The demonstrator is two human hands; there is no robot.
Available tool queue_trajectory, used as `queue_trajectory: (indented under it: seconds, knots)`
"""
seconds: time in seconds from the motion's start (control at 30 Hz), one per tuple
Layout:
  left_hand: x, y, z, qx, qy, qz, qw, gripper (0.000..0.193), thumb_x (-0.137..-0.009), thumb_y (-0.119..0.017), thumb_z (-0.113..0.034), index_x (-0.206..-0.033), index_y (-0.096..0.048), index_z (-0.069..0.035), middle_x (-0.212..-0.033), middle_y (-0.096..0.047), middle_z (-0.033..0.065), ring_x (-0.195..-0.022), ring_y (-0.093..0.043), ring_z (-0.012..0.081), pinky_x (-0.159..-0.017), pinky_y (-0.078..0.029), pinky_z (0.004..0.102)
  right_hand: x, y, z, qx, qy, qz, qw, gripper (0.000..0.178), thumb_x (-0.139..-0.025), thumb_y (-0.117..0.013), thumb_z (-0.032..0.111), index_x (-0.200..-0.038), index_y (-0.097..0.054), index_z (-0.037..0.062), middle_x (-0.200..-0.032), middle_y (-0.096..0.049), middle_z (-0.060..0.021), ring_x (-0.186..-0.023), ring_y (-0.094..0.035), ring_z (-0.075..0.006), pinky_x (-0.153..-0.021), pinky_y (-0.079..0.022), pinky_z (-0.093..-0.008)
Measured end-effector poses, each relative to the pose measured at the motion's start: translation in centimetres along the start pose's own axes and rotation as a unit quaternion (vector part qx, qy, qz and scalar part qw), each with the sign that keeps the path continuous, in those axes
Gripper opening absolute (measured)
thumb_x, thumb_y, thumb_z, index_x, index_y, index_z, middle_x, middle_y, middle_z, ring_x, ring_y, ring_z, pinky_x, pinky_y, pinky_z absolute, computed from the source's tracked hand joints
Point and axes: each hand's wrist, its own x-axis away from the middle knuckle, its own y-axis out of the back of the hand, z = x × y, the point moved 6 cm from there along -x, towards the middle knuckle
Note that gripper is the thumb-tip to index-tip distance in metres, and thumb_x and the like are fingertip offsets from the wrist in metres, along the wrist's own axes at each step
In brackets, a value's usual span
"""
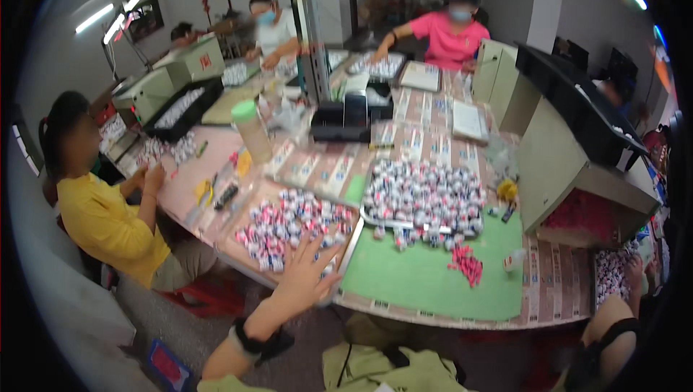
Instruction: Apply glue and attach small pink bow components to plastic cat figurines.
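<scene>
Left hand (pixel 309 275) — palm down, fingers spread wide, grip holding nothing that shows — over the near edge of a shallow brown tray (pixel 234 246). In that tray: a loose spread of small white, pink and dark-blue pieces (pixel 296 217), some right by the fingertips; contact cannot be told. Right hand out of view, its grip cannot be told.

Just right, a metal tray (pixel 373 220) heaped with similar pieces, a few spilled along its near side onto a green mat (pixel 433 284). Small bright-pink bits (pixel 468 266) piled on the mat; beside them a little white bottle (pixel 514 260) with a reddish label, lettering too blurred to read. Tabletop (pixel 563 284) cover carries repeating printed blocks, dark and red — illegible. Red mark on a beige box (pixel 204 60), far left, also too small. Co-worker in yellow (pixel 108 222) seated at left.
</scene>
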Motion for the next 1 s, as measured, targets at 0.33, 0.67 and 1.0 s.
queue_trajectory:
  seconds: [0.33,0.67,1.0]
  knots:
    - [1.4,-6.8,4.9,-0.150,-0.006,0.051,0.987,0.048,-0.078,-0.048,-0.042,-0.121,-0.042,-0.023,-0.126,-0.037,0.0071,-0.119,-0.028,0.0304,-0.089,-0.008,0.0658,7.9,-11.3,-16.4,-0.517,-0.451,-0.290,0.667,0.041,-0.081,-0.049,0.013,-0.120,-0.037,0.0089,-0.098,-0.053,-0.0121,-0.076,-0.053,-0.0192,-0.076,-0.040,-0.0350]
    - [1.3,-4.0,9.5,-0.204,-0.004,0.009,0.979,0.039,-0.077,-0.052,-0.035,-0.111,-0.050,-0.018,-0.126,-0.036,0.0103,-0.119,-0.030,0.0255,-0.091,-0.014,0.0634,6.7,-17.3,-20.8,-0.694,-0.486,-0.199,0.493,0.043,-0.080,-0.051,0.010,-0.120,-0.034,0.0091,-0.097,-0.056,-0.0091,-0.074,-0.054,-0.0169,-0.073,-0.041,-0.0353]
    - [0.2,-1.9,11.7,-0.225,0.140,0.058,0.963,0.049,-0.076,-0.054,-0.039,-0.117,-0.044,-0.016,-0.125,-0.035,0.0145,-0.120,-0.028,0.0306,-0.093,-0.016,0.0585,3.2,-12.1,-12.1,-0.615,-0.219,-0.153,0.742,0.035,-0.081,-0.049,0.015,-0.114,-0.042,0.0034,-0.082,-0.051,-0.0148,-0.070,-0.053,-0.0247,-0.059,-0.045,-0.0333]
